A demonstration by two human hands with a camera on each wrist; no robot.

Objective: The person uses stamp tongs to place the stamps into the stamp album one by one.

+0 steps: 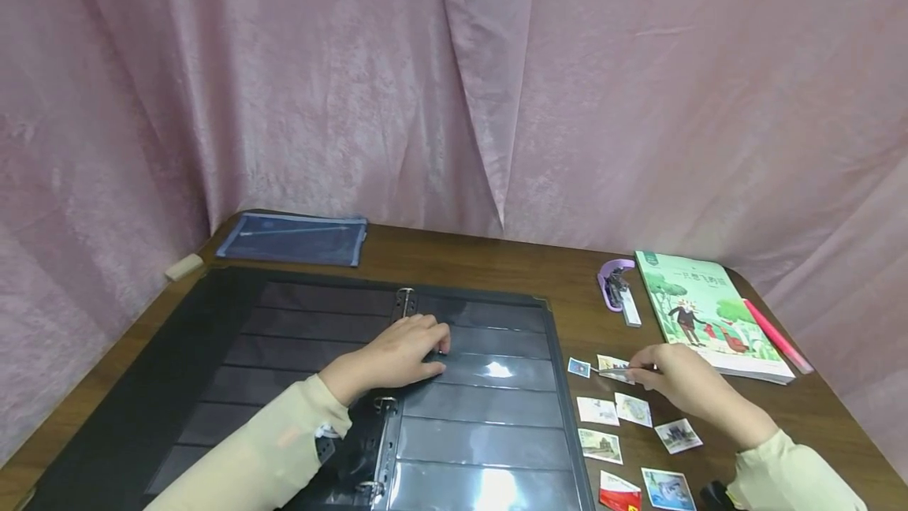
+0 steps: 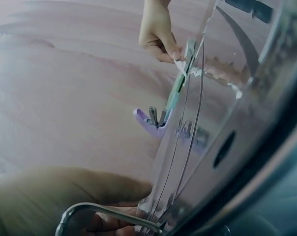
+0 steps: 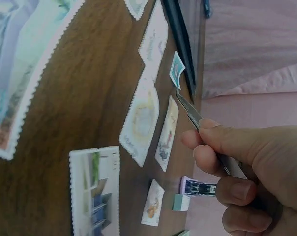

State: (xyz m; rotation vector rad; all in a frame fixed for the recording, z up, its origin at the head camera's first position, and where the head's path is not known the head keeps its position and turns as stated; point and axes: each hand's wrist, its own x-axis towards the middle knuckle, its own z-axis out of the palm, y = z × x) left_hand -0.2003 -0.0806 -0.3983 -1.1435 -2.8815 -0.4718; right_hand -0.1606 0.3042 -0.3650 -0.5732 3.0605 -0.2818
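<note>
My right hand [image 1: 677, 381] grips metal tweezers [image 3: 193, 114] over the loose stamps on the right. Their tip meets a corner of a small blue stamp [image 3: 176, 70]; whether it pinches the paper I cannot tell. Beneath the tweezers lies a pale stamp [image 3: 167, 132]. My left hand [image 1: 397, 353] rests on the open stamp album [image 1: 489, 436], beside its metal rings [image 1: 386, 403], fingers slightly bent and thumb out across the right page. In the left wrist view, the thumb [image 2: 109, 187] touches near the clear strips, and a ring partly hides the other fingers.
Several more stamps [image 1: 679, 436] lie between the album and the right arm. Behind them are a purple-handled tool [image 1: 615, 286], a green book [image 1: 712, 314] and a red pen-like stick [image 1: 779, 337]. A blue mesh pouch [image 1: 291, 239] lies at the back left; pink curtains [image 1: 454, 101] hang behind.
</note>
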